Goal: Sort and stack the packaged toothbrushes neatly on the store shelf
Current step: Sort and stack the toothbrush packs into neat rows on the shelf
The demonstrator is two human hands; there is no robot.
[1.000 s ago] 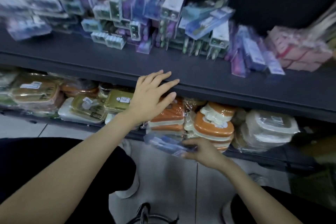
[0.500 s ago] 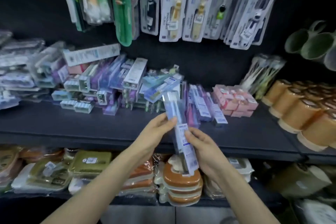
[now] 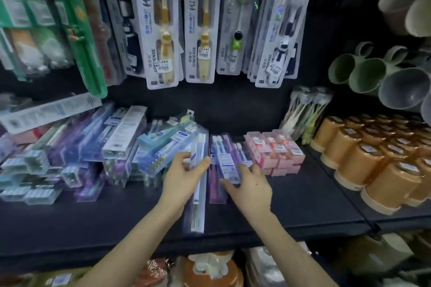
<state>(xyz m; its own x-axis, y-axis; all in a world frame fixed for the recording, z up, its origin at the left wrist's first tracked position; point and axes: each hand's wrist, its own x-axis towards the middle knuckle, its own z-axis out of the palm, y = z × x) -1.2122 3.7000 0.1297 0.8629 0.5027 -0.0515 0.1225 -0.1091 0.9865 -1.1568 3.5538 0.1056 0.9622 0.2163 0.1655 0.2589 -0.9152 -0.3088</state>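
Toothbrush pack [image 3: 198, 212] on edge on shelf [image 3: 303, 205], front-centre, between pile of packs [image 3: 116, 147] and purple packs [image 3: 227, 165]. Left hand [image 3: 184, 177]: fingers grasping pack's upper half. Right hand [image 3: 250, 187]: fingers straight, released, resting on purple packs.

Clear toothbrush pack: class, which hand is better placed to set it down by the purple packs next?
Left. The left hand grips the clear toothbrush pack, right beside the purple packs. The right hand holds nothing; its fingers rest on those packs, likely steadying them.
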